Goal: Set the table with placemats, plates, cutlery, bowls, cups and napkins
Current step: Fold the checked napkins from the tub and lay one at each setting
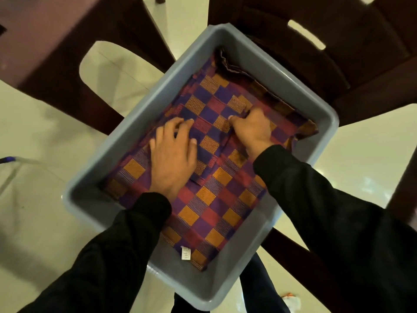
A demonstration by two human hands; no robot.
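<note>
A grey plastic tub (144, 114) fills the middle of the view. Inside it lies a stack of checked placemats (216, 199) in purple, red and orange, with a white label near the front corner. My left hand (173, 159) rests on the top placemat, its fingers bent and digging into a fold of the cloth. My right hand (252, 129) is to the right of it, fingers curled and pinching a bunched ridge of the same placemat. Both arms wear black sleeves.
Dark brown chairs stand around the tub: one (56, 48) at the upper left, another (338, 53) at the upper right, on which the tub seems to sit. The floor (45, 211) is pale and glossy. A small orange and white scrap (291, 299) lies at the bottom right.
</note>
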